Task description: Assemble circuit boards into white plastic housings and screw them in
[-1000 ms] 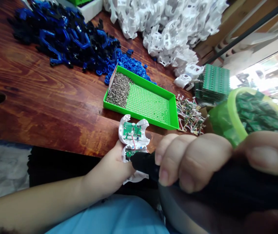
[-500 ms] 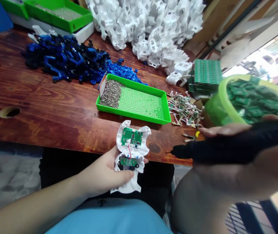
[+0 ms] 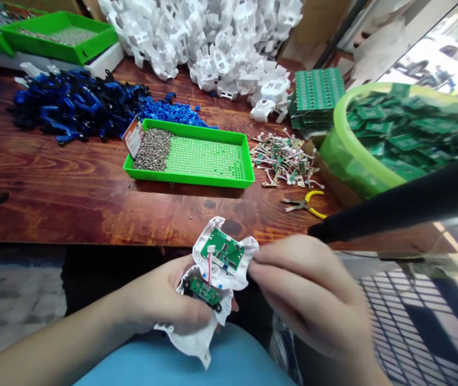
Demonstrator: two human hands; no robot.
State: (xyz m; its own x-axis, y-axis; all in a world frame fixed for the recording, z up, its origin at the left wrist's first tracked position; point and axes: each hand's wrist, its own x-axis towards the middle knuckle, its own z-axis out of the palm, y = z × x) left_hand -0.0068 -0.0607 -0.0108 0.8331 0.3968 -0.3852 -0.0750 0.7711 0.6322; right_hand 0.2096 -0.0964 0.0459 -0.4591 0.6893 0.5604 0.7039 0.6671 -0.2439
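Observation:
My left hand (image 3: 172, 295) is wrapped round a white plastic housing (image 3: 192, 338) held over my lap. A green circuit board (image 3: 223, 250) is seated in its upper half, and a smaller green board (image 3: 204, 291) lies in the part below. A thin red and white wire (image 3: 209, 268) runs between them. My right hand (image 3: 313, 289) has its fingers closed at the right edge of the upper half; the fingertips are partly hidden. Just above this hand a black electric screwdriver (image 3: 406, 201) slants across, apart from the fingers.
A green tray (image 3: 208, 179) with screws (image 3: 152, 150) stands mid-table. Around it are blue and black parts (image 3: 76, 104), white shells (image 3: 229, 48), wired boards (image 3: 287, 158), yellow-handled pliers (image 3: 307, 203), stacked green boards (image 3: 318, 96) and a yellow-green tub (image 3: 337, 139) of boards.
My right hand has let go of the screwdriver and come to the housing's right edge. The screwdriver has drawn away from the housing. My left hand has tilted the housing.

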